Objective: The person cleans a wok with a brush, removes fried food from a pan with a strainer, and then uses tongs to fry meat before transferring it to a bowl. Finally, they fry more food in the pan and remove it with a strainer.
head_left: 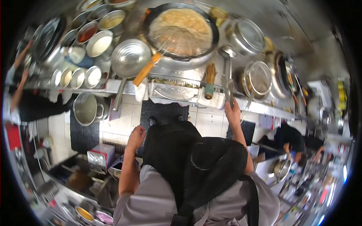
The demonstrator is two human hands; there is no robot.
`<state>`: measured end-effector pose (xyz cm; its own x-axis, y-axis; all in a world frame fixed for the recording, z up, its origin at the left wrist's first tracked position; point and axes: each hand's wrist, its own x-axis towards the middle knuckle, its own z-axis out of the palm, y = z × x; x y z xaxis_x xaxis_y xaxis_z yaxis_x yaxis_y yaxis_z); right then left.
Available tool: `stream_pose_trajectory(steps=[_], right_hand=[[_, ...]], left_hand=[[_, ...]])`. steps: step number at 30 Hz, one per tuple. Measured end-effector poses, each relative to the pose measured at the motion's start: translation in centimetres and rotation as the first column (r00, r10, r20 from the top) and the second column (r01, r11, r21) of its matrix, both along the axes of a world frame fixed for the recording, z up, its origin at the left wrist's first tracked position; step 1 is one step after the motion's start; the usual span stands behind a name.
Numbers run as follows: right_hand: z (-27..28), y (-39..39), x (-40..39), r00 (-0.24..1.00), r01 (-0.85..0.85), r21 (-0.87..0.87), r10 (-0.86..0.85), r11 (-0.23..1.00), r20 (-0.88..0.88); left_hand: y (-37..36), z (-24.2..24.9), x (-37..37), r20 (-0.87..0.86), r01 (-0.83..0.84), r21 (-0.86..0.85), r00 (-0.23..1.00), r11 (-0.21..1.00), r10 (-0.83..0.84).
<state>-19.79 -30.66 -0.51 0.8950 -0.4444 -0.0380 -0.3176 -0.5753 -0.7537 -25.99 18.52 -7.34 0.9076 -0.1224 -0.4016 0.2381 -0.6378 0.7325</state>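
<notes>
My right hand [232, 111] reaches up to the stove's front rail and grips the long metal handle of a ladle [227, 52], whose bowl rests by the right rim of a big wok [181, 32]. The wok holds pale frothy liquid, and a wire skimmer with an orange handle [147, 69] lies across it. My left hand [136, 135] hangs in front of my dark apron with its fingers curled into a fist, and nothing shows in it. A bamboo brush [209, 80] lies on the rail to the left of my right hand.
A perforated metal strainer [130, 57] sits left of the wok, with several seasoning bowls [98, 43] further left. A steel pot [86, 109] stands low on the left. Lidded pots [247, 35] fill the right side. Another person [17, 88] works at far left, and one more [290, 138] at right.
</notes>
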Motion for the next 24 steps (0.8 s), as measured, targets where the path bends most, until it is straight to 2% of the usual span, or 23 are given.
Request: stream_pose_trajectory(steps=[1,2,4,6,7,8,10,11,12,15,16,18,19,20,21,22,24], right_hand=[[-1.9,-0.8,0.4,1.000,0.008,-0.050,-0.007,0.999,0.012],[-3.0,-1.3,1.0,1.000,0.010,-0.097,-0.008,0.995,0.022],[-3.2,-0.5,2.9,1.000,-0.001,-0.207,0.002,0.978,0.004],[-5.4,-0.6,4.9,0.995,0.019,-0.251,-0.042,0.968,-0.089],[-7.1,-0.6,5.4,0.990,0.018,-0.392,-0.071,0.920,-0.121],[-7.4,-0.4,5.6,0.990,0.021,-0.380,-0.072,0.925,-0.120],[-8.3,0.6,5.9,0.965,-0.038,-0.580,-0.121,0.814,-0.233],[-5.4,1.5,6.4,0.884,-0.111,-0.459,-0.123,0.881,-0.450],[-5.0,1.7,6.5,0.884,-0.109,-0.442,-0.116,0.890,-0.453],[-4.0,1.3,6.5,0.877,-0.196,-0.483,-0.068,0.854,-0.476],[-2.5,1.1,6.6,0.878,-0.183,-0.477,-0.076,0.860,-0.473],[0.9,0.6,6.7,0.824,-0.266,-0.429,-0.027,0.863,-0.566],[2.0,-0.5,6.2,0.876,-0.155,-0.408,-0.066,0.900,-0.478],[3.1,-1.8,5.3,0.876,-0.128,-0.408,-0.089,0.904,-0.473],[4.3,-3.1,3.9,0.941,0.039,-0.504,-0.201,0.863,-0.271],[5.0,-4.5,2.4,0.956,0.210,-0.565,-0.288,0.798,-0.052],[3.2,-7.7,-1.3,0.905,0.343,-0.658,-0.423,0.671,0.040]], left_hand=[[0.5,-0.5,1.3,0.070,0.071,0.002,0.995,0.997,-0.071],[0.3,1.2,3.0,0.080,0.095,-0.023,0.992,0.995,-0.093],[-0.2,2.5,5.6,0.144,0.131,-0.051,0.982,0.990,-0.122],[-1.6,3.9,7.5,0.179,0.173,-0.082,0.971,0.981,-0.157],[-2.4,4.7,8.1,0.210,0.191,-0.112,0.964,0.975,-0.164],[-3.4,5.5,8.5,0.210,0.193,-0.100,0.963,0.976,-0.169],[-5.5,6.9,8.6,0.211,0.230,-0.138,0.957,0.963,-0.198],[-6.1,7.3,8.4,0.189,0.245,-0.132,0.957,0.960,-0.218],[-6.8,7.9,8.2,0.129,0.248,-0.165,0.965,0.955,-0.228],[-7.4,8.9,7.9,0.088,0.305,-0.110,0.951,0.946,-0.297],[-7.4,9.3,7.8,0.081,0.282,-0.122,0.958,0.952,-0.274],[-6.9,9.8,7.9,0.093,0.244,-0.123,0.968,0.962,-0.234],[-6.6,10.4,8.1,0.097,0.176,-0.103,0.981,0.979,-0.166],[-6.4,11.2,8.5,0.103,0.112,-0.088,0.989,0.990,-0.103],[-6.1,12.1,9.0,0.129,0.097,-0.054,0.988,0.994,-0.089],[-5.6,12.8,9.7,0.157,0.072,-0.022,0.985,0.997,-0.068],[-4.9,14.6,11.0,0.211,0.002,0.037,0.977,0.999,-0.010]])
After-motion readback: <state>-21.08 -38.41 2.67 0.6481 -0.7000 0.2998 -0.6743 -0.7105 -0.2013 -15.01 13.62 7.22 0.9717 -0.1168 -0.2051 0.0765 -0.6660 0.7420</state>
